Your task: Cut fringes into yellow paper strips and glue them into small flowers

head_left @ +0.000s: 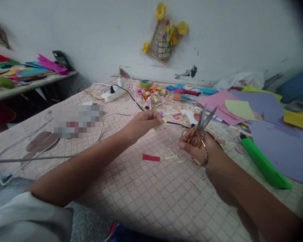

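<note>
Between the thumb and fingers of my left hand (147, 123) is a small piece of pale yellow paper (160, 124). My right hand (195, 146) grips a pair of gold-handled scissors (203, 122), the blades parted and pointing up and away from me. The blades are apart from the paper. On the tablecloth below lie a red paper strip (150, 157) and thin pale yellow offcuts (174, 155). Just beyond the scissors rests a white glue gun (190, 116), its black cord passing behind both hands.
A white power strip (114, 95) with plugs and cables sits at the back left. Paper scraps (153, 94) and a tape roll (146, 84) lie near the wall. Coloured sheets (265, 104) and a green paper-wrapped object (265, 163) cover the right side.
</note>
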`<state>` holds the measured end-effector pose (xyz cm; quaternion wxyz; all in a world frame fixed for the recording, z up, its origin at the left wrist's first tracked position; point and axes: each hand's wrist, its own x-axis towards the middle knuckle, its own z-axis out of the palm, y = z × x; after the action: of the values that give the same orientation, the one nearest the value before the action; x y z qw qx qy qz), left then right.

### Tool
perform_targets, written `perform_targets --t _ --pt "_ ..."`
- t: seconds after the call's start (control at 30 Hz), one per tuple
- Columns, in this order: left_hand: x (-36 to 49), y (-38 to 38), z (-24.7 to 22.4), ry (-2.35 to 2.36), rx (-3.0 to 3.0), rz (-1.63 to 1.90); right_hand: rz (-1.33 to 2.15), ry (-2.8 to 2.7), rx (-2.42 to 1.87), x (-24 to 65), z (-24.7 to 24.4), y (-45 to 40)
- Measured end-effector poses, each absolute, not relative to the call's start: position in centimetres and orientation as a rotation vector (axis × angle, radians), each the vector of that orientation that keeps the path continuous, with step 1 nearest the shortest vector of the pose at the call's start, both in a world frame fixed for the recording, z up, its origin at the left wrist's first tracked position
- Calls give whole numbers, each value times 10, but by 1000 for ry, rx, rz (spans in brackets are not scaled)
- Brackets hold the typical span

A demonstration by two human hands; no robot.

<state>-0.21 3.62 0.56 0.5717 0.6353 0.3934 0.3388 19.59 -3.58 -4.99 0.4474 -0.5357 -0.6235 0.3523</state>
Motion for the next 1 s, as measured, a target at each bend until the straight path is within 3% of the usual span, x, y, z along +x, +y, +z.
perform_targets --t 0.37,0.67,1.0 --pt "2 32 -1 794 1422 829 733 -1457 -1301 179 -36 -39" --pt "7 19 -9 759 1333 859 999 -1242 -1097 152 -33 -38" --pt "7 23 -11 790 1404 917 947 -1156 -1194 148 -39 -38"
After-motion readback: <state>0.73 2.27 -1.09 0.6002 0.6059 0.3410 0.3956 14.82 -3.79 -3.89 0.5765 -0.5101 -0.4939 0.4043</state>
